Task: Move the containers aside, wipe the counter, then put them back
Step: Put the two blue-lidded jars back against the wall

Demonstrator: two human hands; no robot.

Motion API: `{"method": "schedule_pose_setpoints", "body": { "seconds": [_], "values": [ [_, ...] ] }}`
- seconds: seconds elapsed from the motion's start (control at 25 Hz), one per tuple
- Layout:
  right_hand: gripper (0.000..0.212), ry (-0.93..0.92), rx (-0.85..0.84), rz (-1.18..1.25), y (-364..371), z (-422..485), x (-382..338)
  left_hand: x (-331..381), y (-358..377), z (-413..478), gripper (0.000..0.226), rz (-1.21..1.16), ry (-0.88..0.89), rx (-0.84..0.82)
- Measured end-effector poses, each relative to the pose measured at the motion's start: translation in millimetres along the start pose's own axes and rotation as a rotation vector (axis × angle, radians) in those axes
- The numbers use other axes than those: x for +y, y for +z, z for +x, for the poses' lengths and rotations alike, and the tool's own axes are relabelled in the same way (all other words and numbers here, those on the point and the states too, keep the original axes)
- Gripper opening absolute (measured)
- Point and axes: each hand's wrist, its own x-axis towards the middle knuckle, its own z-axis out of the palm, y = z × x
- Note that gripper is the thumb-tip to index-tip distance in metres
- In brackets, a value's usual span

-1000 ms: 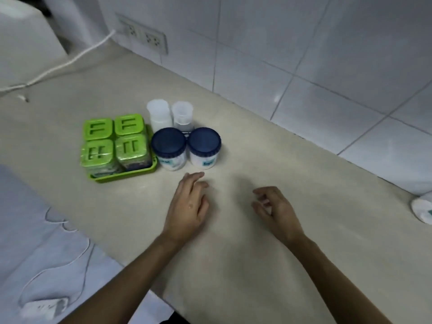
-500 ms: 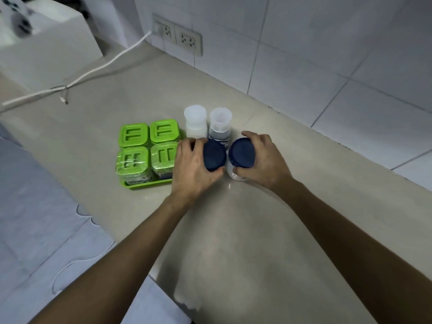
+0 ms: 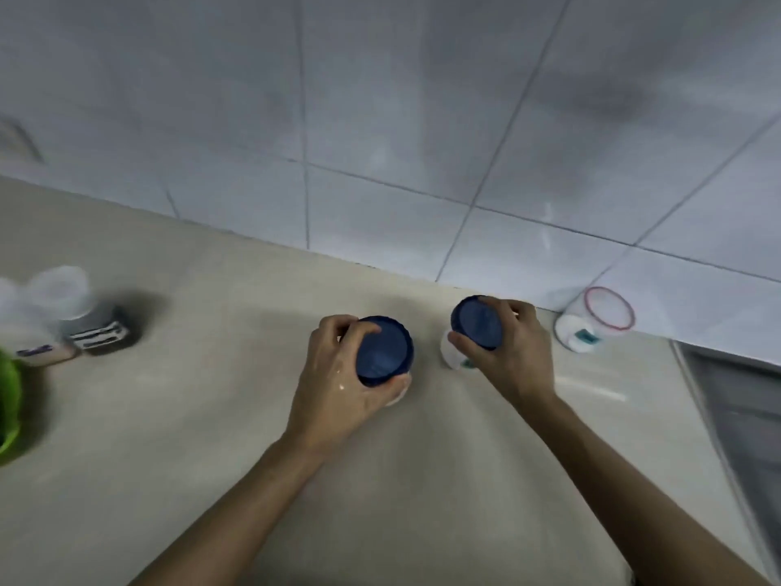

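My left hand [image 3: 331, 391] grips a white jar with a dark blue lid [image 3: 384, 351] above the beige counter [image 3: 211, 416]. My right hand [image 3: 511, 348] holds a second blue-lidded jar [image 3: 475, 323], tilted, near the wall. Both jars are well to the right of the other containers. At the far left stand two blurred bottles with translucent caps [image 3: 63, 302], and a corner of the green tray [image 3: 8, 399] shows at the frame's edge.
A clear container with a red rim [image 3: 600, 319] stands against the tiled wall on the right. A metal sink edge [image 3: 735, 399] starts at the right. A wall socket [image 3: 15, 139] is at the far left.
Both hands closed on the blue-lidded jars, lifted them and carried them right, away from the green tray and bottles. The view swung right with them.
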Motion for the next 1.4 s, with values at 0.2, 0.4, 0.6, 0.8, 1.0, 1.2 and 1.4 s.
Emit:
{"method": "schedule_pose_setpoints", "body": {
  "seconds": [0.2,0.4,0.6,0.8,1.0,1.2,1.4],
  "values": [
    [0.066,-0.027,-0.032,-0.216,-24,32,86,38,85,46,0.063,0.090,0.026,-0.117],
    [0.067,-0.048,-0.023,-0.218,-19,39,115,57,139,66,0.063,0.165,0.048,-0.112],
    [0.069,-0.231,-0.015,-0.254,-22,25,136,65,155,61,0.057,0.273,0.080,-0.059],
    [0.041,-0.397,0.048,-0.259,-23,18,150,43,148,42,0.057,0.453,0.307,-0.096],
    [0.033,-0.428,0.142,-0.388,-13,42,152,59,171,83,0.055,0.506,0.299,-0.144],
    [0.032,-0.269,0.133,-0.483,-11,59,157,76,198,109,0.054,0.576,0.268,-0.144],
    [0.045,-0.249,0.034,-0.488,-17,62,154,77,203,122,0.063,0.624,0.308,-0.167]
  ]
}}
